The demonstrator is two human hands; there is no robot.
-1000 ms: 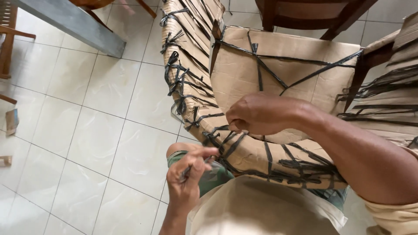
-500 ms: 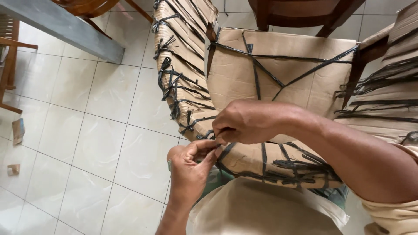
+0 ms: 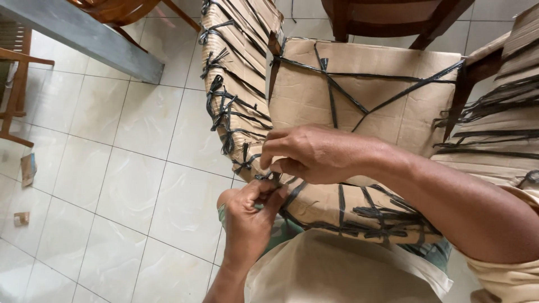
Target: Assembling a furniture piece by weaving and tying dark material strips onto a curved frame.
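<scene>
Cardboard [image 3: 365,95] wraps the whole chair frame in front of me, tan and creased, and black plastic strapping [image 3: 337,92] crosses it in tight lines and bunched knots. My right hand [image 3: 314,154] is curled shut over the near left corner of the wrapped seat, thumb and fingertips pinching a strand of the strapping right where it comes round the edge. My left hand [image 3: 250,216] comes up from below, just beside the right one and touching the same spot, its fingers closed on the loose end of that strand. The strand itself lies at the near edge of the seat, between my two hands, close above my knee. I judge the strapping to be thin, light and fairly slick, stiff along its length but easy to bend, so it wants a firm pinch close to the knot rather than a loose hold farther out. The cardboard beneath feels like it would dent and tear if pulled hard, so the grip belongs on the strap, not on the paper. On the left a row of knotted ends [image 3: 222,112] runs up the wrapped arm of the chair. Pale floor tiles [image 3: 112,168] spread out to the left, and a dark wooden chair [image 3: 387,19] stands at the far side.
</scene>
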